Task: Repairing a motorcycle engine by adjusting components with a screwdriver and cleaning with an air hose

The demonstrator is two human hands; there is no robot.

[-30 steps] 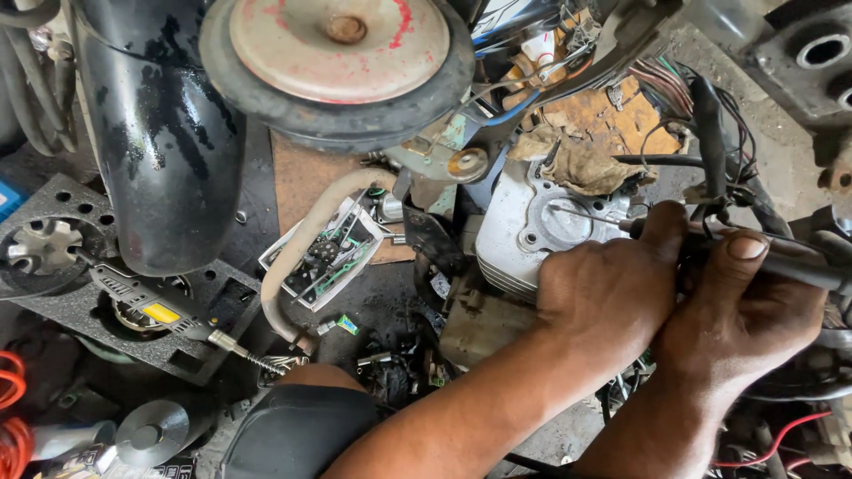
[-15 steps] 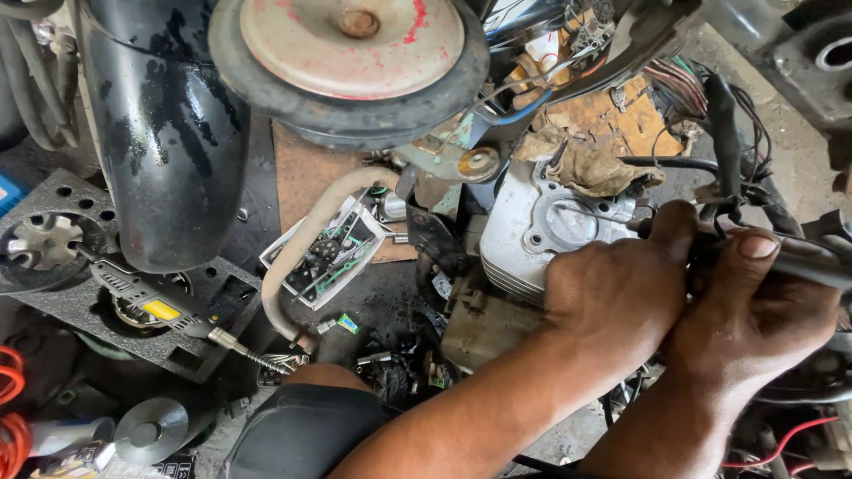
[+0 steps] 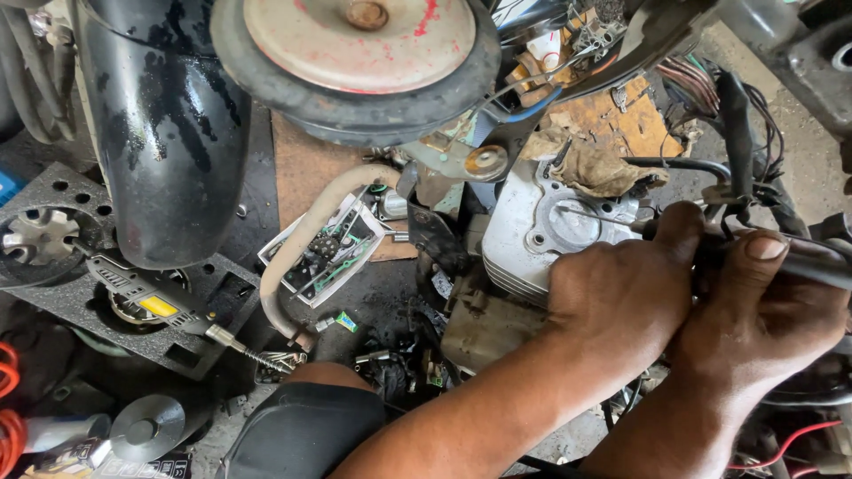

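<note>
Head view, looking down: both hands meet at the right side over a dark cylindrical metal bar (image 3: 803, 262) that runs off toward the right edge. The left hand (image 3: 621, 297) is curled shut over its inner end, thumb lying along the top, as if to steady it. The right hand (image 3: 768, 324) wraps the same bar just beside it, thumb pressed flat on top, fingers closed underneath; the two hands touch, a hold that looks meant for bracing or turning the bar.

Just left of the left hand sits a silver finned engine casing (image 3: 550, 235) with a round cover, a crumpled brown rag (image 3: 595, 168) resting on its upper edge. Bundled black cables (image 3: 741, 133) cross above the hands and crowd the bar. Further left, a small white tray of loose parts (image 3: 324, 253) lies on brown cardboard (image 3: 306, 164), a bent tan tube (image 3: 297, 248) arching over it. A worn tyre with a rusty pinkish hub (image 3: 355, 53) hangs overhead, a glossy black mudguard (image 3: 169, 133) beside it.
</note>
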